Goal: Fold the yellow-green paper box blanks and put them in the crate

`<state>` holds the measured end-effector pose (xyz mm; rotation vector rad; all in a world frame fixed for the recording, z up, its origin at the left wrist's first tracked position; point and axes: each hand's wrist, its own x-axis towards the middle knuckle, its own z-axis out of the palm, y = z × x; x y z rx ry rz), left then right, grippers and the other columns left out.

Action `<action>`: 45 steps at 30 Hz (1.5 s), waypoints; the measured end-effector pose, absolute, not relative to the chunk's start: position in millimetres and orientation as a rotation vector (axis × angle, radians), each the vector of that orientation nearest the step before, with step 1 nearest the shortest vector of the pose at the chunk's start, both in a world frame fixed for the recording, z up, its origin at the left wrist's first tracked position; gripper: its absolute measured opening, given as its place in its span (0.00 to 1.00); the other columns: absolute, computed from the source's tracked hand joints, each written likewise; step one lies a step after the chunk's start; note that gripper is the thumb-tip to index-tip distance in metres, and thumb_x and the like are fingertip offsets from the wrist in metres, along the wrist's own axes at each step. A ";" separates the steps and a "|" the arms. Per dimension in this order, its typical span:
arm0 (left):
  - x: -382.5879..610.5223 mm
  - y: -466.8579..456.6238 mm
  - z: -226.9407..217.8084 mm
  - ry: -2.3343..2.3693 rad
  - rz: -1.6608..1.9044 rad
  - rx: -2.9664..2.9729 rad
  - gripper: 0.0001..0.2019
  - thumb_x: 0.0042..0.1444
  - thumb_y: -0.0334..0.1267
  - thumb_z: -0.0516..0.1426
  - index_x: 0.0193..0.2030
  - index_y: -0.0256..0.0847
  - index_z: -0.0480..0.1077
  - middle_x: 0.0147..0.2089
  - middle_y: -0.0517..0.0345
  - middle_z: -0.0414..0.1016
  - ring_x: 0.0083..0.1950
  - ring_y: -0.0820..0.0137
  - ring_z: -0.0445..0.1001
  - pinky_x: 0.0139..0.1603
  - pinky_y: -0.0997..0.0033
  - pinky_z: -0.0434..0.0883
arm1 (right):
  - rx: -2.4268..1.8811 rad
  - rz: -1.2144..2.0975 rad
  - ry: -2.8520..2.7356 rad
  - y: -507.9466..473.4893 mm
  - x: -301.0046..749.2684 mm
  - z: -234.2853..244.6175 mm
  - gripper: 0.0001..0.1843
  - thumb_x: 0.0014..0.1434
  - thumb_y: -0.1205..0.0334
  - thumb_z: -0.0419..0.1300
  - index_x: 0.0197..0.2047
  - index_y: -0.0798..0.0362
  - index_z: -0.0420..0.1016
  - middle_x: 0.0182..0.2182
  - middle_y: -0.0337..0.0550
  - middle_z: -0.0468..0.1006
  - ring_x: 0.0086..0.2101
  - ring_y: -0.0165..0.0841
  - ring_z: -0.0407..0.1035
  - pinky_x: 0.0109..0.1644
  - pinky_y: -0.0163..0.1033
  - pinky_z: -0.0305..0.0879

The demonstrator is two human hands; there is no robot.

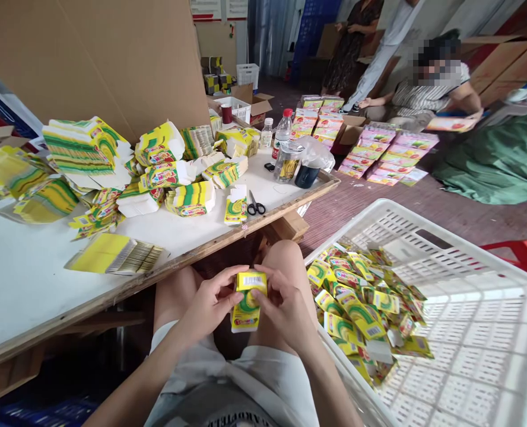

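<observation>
Observed a yellow-green carton (246, 307) at near centre, between desk (36, 261) at left and white crate (472, 332) at right, pinched at opposite sides by left hand (210, 302) and right hand (286, 303), and judged it light, thin-walled, slightly slick and crushable, best held by its edges.

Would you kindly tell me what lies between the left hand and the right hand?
In the head view, a yellow-and-green carton lies there, held by the left hand and the right hand.

Forearms (141, 379) angled inward; left hand (213, 300) and right hand (289, 303) near each other, thumbs (230, 302) uppermost, fingers (282, 283) bent.
</observation>
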<state>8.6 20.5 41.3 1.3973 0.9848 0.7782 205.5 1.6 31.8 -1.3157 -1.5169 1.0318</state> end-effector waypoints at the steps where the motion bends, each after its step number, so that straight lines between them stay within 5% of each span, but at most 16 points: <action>1: 9.4 19.4 41.4 0.967 0.757 1.403 0.22 0.64 0.37 0.57 0.64 0.45 0.65 0.63 0.48 0.73 0.61 0.59 0.74 0.56 0.63 0.74 | -1.349 1.022 -1.521 2.2 203.2 29.4 0.21 0.63 0.58 0.60 0.58 0.52 0.70 0.30 0.39 0.76 0.25 0.32 0.67 0.26 0.35 0.61; 7: 10.9 22.6 42.1 0.945 0.772 1.293 0.23 0.62 0.37 0.58 0.64 0.44 0.64 0.59 0.47 0.77 0.56 0.60 0.77 0.53 0.64 0.75 | -1.447 0.931 -1.539 3.0 193.6 29.7 0.19 0.64 0.60 0.58 0.57 0.53 0.67 0.21 0.32 0.70 0.21 0.32 0.67 0.25 0.35 0.59; 11: 12.1 25.2 40.8 0.969 0.799 1.205 0.23 0.58 0.36 0.62 0.61 0.43 0.67 0.54 0.48 0.80 0.52 0.60 0.79 0.48 0.65 0.76 | -1.361 0.925 -1.539 2.9 196.3 31.4 0.19 0.67 0.56 0.57 0.59 0.52 0.71 0.24 0.35 0.73 0.22 0.32 0.68 0.25 0.35 0.63; 17: 40.2 45.8 51.3 0.887 0.753 1.410 0.23 0.59 0.36 0.61 0.61 0.46 0.68 0.50 0.52 0.81 0.50 0.63 0.79 0.48 0.67 0.76 | -1.391 0.628 -1.334 -4.0 218.3 39.7 0.14 0.66 0.55 0.59 0.52 0.50 0.75 0.40 0.45 0.81 0.36 0.37 0.75 0.39 0.41 0.72; 20: 51.7 93.4 51.9 1.165 0.863 1.613 0.23 0.60 0.39 0.61 0.62 0.44 0.67 0.49 0.51 0.80 0.50 0.63 0.79 0.50 0.66 0.76 | -1.488 0.104 -1.158 -14.2 241.2 61.0 0.13 0.62 0.56 0.63 0.49 0.51 0.75 0.44 0.50 0.78 0.48 0.44 0.72 0.54 0.51 0.66; 23: 49.3 154.1 40.8 1.478 0.998 1.598 0.21 0.63 0.38 0.59 0.61 0.39 0.66 0.61 0.43 0.72 0.62 0.58 0.70 0.63 0.57 0.68 | -1.540 -0.103 -1.151 -22.8 257.4 76.4 0.18 0.60 0.56 0.65 0.52 0.53 0.75 0.51 0.55 0.75 0.57 0.50 0.65 0.61 0.57 0.58; 27: 32.5 207.8 18.9 1.712 0.946 1.545 0.18 0.63 0.40 0.59 0.59 0.38 0.68 0.60 0.45 0.71 0.57 0.57 0.73 0.56 0.49 0.73 | -1.454 0.169 -1.252 -26.3 252.0 63.3 0.11 0.64 0.56 0.61 0.47 0.50 0.77 0.45 0.51 0.78 0.48 0.46 0.72 0.53 0.52 0.66; 34: 15.0 189.6 25.2 1.663 0.988 1.567 0.14 0.65 0.41 0.58 0.54 0.36 0.71 0.51 0.50 0.76 0.48 0.62 0.77 0.48 0.57 0.76 | -1.416 0.385 -1.260 -17.3 222.1 38.3 0.07 0.65 0.59 0.60 0.44 0.47 0.78 0.37 0.44 0.81 0.37 0.40 0.75 0.41 0.44 0.70; 37: 16.7 134.1 44.1 1.526 1.038 1.638 0.10 0.63 0.38 0.57 0.46 0.36 0.75 0.37 0.55 0.78 0.39 0.65 0.76 0.42 0.67 0.74 | -1.345 0.370 -1.400 -9.0 210.1 48.6 0.12 0.66 0.62 0.58 0.52 0.45 0.75 0.48 0.47 0.80 0.47 0.44 0.74 0.47 0.48 0.70; 40: 18.8 69.4 58.1 1.329 0.976 1.740 0.08 0.59 0.39 0.60 0.41 0.40 0.78 0.35 0.58 0.78 0.36 0.67 0.74 0.40 0.71 0.72 | -1.279 0.388 -1.556 -1.5 194.4 54.8 0.24 0.65 0.64 0.58 0.64 0.44 0.66 0.62 0.49 0.71 0.61 0.48 0.65 0.59 0.56 0.64; 45: 15.2 16.7 58.5 1.175 0.967 1.753 0.08 0.62 0.35 0.57 0.45 0.44 0.77 0.34 0.59 0.73 0.31 0.71 0.69 0.29 0.75 0.67 | -1.261 0.569 -1.519 -2.7 172.6 48.4 0.23 0.66 0.63 0.58 0.63 0.44 0.66 0.51 0.48 0.79 0.39 0.39 0.75 0.43 0.46 0.74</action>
